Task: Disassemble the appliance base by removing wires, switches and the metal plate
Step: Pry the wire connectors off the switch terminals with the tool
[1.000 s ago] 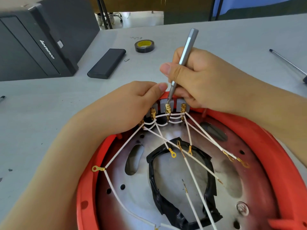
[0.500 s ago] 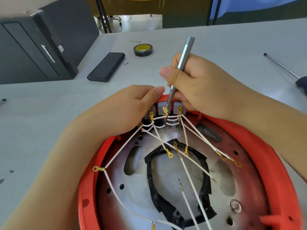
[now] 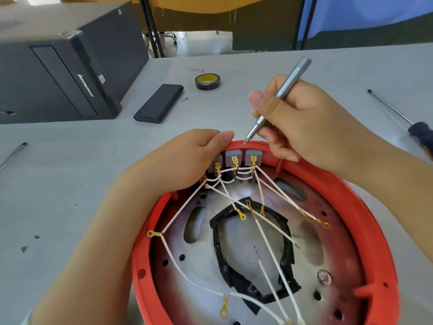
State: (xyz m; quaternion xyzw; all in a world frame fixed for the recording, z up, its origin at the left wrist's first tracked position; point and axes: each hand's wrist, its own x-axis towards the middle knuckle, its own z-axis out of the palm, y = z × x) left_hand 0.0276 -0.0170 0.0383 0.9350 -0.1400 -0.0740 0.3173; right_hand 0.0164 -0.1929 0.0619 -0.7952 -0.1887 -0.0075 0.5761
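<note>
While my left hand (image 3: 187, 158) grips the red base (image 3: 375, 231) rim beside the grey switches (image 3: 243, 157), my right hand (image 3: 302, 120) holds the screwdriver (image 3: 278, 97) just above them.

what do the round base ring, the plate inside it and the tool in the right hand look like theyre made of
Base ring: probably moulded plastic, uniform red with a dull sheen and moulded posts.
Plate: bare metal by its look, grey and reflective with punched holes and slots.
Tool in the right hand: seemingly metal, a slim silver-grey shaft with a matte brushed sheen.

Red base (image 3: 365, 207) cut off below.
</note>
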